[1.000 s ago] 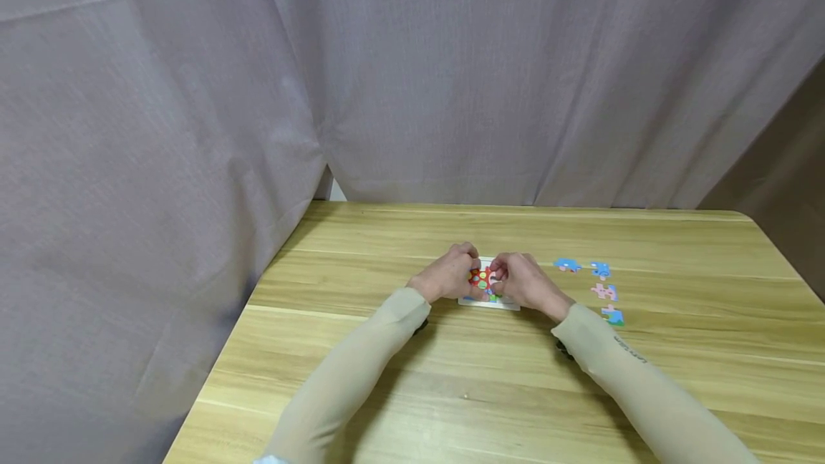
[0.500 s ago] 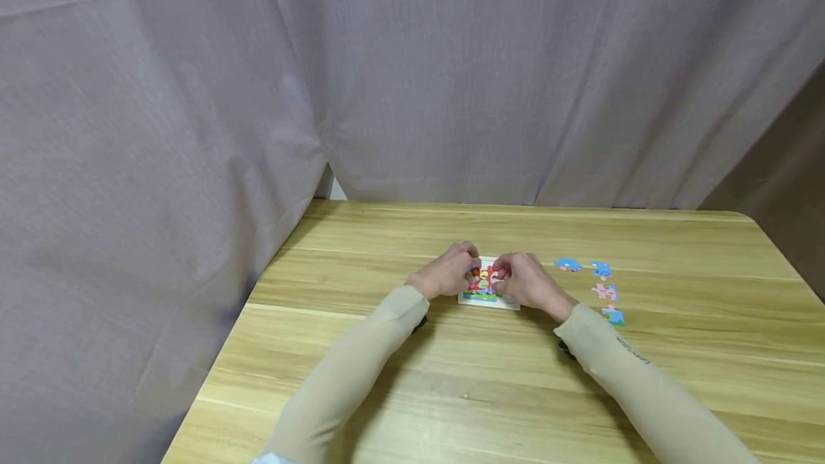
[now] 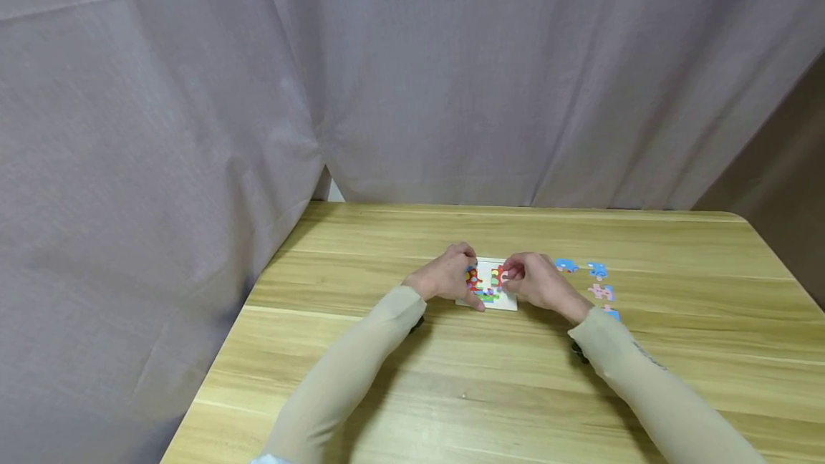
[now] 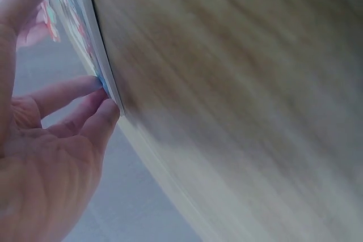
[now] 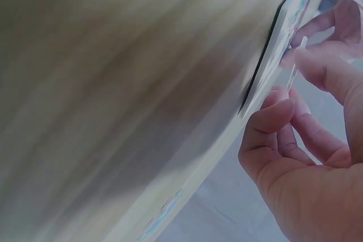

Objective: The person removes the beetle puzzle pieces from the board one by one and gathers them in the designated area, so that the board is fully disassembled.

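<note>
A white puzzle board (image 3: 510, 303) lies flat on the table, with colourful joined pieces, red dotted ones (image 3: 473, 279) among them, on its left and near parts. My left hand (image 3: 441, 276) spans the board's left side, thumb at the near edge. Its fingertips press at the far corner in the left wrist view, where the board's edge (image 4: 97, 38) shows. Between thumb and fingers, my right hand (image 3: 544, 282) pinches a red puzzle piece (image 3: 497, 276) over the board's right part. That puzzle piece (image 5: 292, 77) appears edge-on and tilted in the right wrist view, apart from the board.
To the right of the board lie several loose puzzle pieces: two blue ones (image 3: 567, 265) at the back, a pink one (image 3: 602, 291), and a blue one (image 3: 611, 314) partly covered by the right arm. A grey curtain (image 3: 425, 77) hangs behind the wooden table (image 3: 464, 392).
My right hand has moved right with the red piece, leaving a gap from the red pieces on the left. My left thumb has shifted toward the board's near edge.
</note>
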### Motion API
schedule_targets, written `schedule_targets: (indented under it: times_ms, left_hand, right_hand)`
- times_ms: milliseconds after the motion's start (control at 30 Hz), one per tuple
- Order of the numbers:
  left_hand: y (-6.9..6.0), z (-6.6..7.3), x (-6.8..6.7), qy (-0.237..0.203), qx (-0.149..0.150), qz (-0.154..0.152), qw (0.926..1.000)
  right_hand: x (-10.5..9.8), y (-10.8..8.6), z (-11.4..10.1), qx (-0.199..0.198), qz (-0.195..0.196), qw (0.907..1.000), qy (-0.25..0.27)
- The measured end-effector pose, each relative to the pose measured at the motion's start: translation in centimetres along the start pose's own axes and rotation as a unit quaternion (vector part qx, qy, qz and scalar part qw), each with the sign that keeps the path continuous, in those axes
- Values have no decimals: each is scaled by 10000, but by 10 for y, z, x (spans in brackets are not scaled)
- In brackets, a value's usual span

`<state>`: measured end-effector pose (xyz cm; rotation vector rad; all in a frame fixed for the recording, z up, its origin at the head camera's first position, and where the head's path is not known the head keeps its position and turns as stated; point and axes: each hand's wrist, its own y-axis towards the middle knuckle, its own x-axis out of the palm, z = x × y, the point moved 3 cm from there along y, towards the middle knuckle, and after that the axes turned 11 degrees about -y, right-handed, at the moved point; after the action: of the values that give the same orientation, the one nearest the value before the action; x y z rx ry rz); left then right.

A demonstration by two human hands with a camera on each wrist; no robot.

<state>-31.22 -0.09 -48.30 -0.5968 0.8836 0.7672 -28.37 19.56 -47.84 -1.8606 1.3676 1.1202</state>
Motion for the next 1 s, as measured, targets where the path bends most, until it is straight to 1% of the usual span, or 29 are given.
schedule_targets:
  times_ms: [267,433,633,733,1000]
  left_hand:
    - [0,0,1,16,-36,42,10000]
    - [-2,1,1,34,4,29,10000]
    - [-2,1,1,51,22,27,10000]
    - [-2,1,2,114,37,22,9999]
    - [-1,1,2,161,154,81,9997]
  right_hand:
    - [-8,-13,15,-21,135,9999,67]
    - [-15,-23,23,18,228,9997,97]
    - [-22,-33,36,180,212,9996,-23]
    - [-25,-39,43,192,216,9996,-43]
    - [-34,-53,61,282,338,9989,-166]
